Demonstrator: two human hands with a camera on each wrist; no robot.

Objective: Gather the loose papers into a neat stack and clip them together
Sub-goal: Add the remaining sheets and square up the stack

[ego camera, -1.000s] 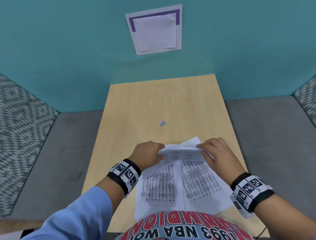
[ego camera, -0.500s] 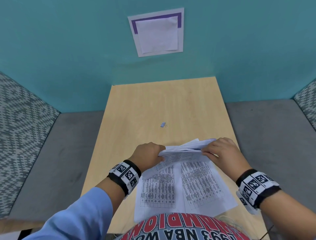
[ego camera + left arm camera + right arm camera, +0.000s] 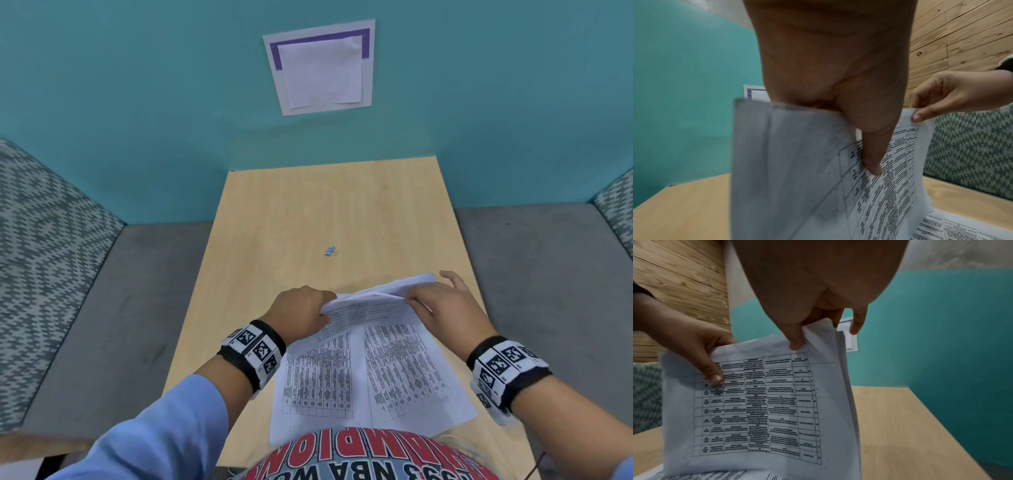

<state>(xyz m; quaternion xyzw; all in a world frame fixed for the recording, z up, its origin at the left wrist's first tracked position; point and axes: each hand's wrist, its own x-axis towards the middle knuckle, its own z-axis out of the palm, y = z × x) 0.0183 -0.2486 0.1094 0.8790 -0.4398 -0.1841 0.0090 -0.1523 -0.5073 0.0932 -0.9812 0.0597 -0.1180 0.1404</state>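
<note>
Several printed papers (image 3: 370, 310) with tables are lifted by their far edge off the wooden table (image 3: 308, 212), while their near ends still lie on it. My left hand (image 3: 301, 310) pinches the left part of that edge, thumb on the printed face (image 3: 871, 155). My right hand (image 3: 442, 308) pinches the right corner (image 3: 797, 340), thumb on top and one finger sticking out. More printed sheets (image 3: 404, 373) lie flat near my body. A small blue binder clip (image 3: 330, 251) sits alone on the table beyond the hands.
The table runs to a teal wall (image 3: 137, 102) bearing a taped white sheet (image 3: 320, 68). Grey seats (image 3: 534, 274) with patterned cushions (image 3: 41, 246) flank both sides. The table's far half holds only the clip.
The right hand has slid right along the lifted edge toward its corner, raising the right end of the papers. The left hand has kept its grip in the same place.
</note>
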